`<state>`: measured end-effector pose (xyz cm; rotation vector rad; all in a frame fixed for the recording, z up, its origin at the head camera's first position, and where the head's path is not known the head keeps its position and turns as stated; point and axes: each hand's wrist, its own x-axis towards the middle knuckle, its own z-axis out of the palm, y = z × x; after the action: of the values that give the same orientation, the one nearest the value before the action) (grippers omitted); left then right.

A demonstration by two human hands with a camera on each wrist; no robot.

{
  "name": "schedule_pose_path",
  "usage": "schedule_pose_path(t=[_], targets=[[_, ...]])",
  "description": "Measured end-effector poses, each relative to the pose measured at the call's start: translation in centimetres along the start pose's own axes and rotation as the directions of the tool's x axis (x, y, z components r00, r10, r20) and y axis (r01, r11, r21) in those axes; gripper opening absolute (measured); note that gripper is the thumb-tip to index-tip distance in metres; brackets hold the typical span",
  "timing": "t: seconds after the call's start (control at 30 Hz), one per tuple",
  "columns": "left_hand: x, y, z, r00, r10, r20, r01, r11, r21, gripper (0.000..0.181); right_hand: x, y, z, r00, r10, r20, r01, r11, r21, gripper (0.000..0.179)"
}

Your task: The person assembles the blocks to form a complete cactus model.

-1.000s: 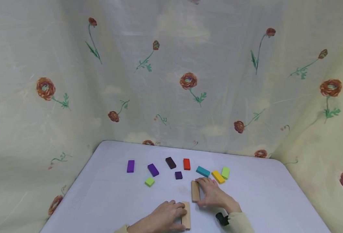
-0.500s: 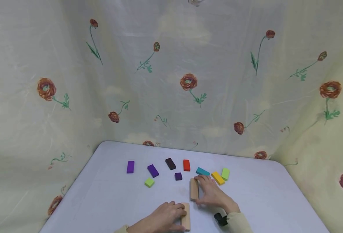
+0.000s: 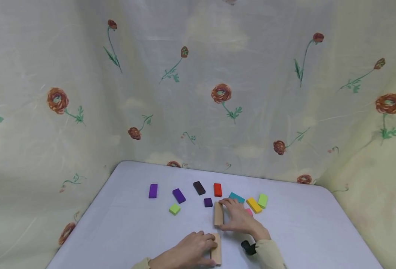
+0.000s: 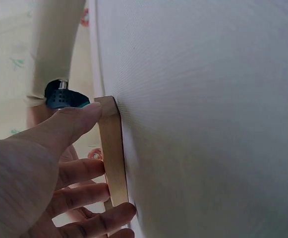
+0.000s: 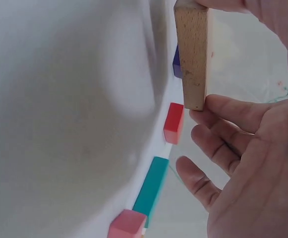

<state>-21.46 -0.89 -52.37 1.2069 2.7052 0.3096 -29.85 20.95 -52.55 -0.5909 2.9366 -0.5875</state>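
Bare wood marks out the two pieces in hand, a far wooden block (image 3: 217, 215) and a near wooden block (image 3: 217, 254), lying almost in line lengthwise over the white table (image 3: 134, 224) with a small gap between their facing ends. The right hand (image 3: 239, 217) holds the far one by its ends, thumb at the near end and a finger at the other, the remaining fingers spread loose; whether its underside meets the surface I cannot tell. The left hand (image 3: 192, 248) grips the near block, which looks flat on the table, thumb at one end and fingers along its side and far end. The step in hand appears to be positioning these two pieces relative to each other. Just beyond the far block sits a small dark purple block (image 3: 208, 202), while a teal block (image 3: 237, 197) and a pink block (image 3: 249, 212) lie near the right hand's fingers, so the next move likely calls for a small, level adjustment that brushes none of them. Holding the near block steady would give the other something to be aligned against, and letting go of either calls for opening thumb and fingers evenly, so neither turns.
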Motion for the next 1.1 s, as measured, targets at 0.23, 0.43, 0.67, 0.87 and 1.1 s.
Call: schedule_pose_path(t=[0.23,0.43,0.67,0.87,1.1], targets=[[0.06,0.11,-0.12,0.999,-0.019,0.028,0.019,1.000,-0.011,0.052,0.18,0.36,0.79,0.999,-0.010,0.052,0.009,1.000,0.019,0.085],[0.22,0.13,-0.01,0.999,-0.036,0.038,0.036,0.999,-0.011,0.052,-0.10,0.42,0.56,0.998,-0.009,0.064,0.008,1.000,0.028,0.082],[0.31,0.03,0.08,0.999,-0.029,0.036,0.030,0.999,-0.027,0.050,-0.41,0.27,0.44,0.998,-0.012,0.059,0.009,0.999,0.047,0.063],[0.43,-0.09,0.28,1.000,-0.002,-0.003,0.002,1.000,-0.019,0.047,-0.41,0.34,0.51,0.999,-0.026,0.031,0.025,0.999,0.035,0.052],[0.70,-0.07,0.13,0.999,-0.028,0.019,0.029,0.998,-0.051,0.037,-0.25,0.36,0.49,1.000,-0.030,0.005,0.030,0.999,0.036,0.047]])
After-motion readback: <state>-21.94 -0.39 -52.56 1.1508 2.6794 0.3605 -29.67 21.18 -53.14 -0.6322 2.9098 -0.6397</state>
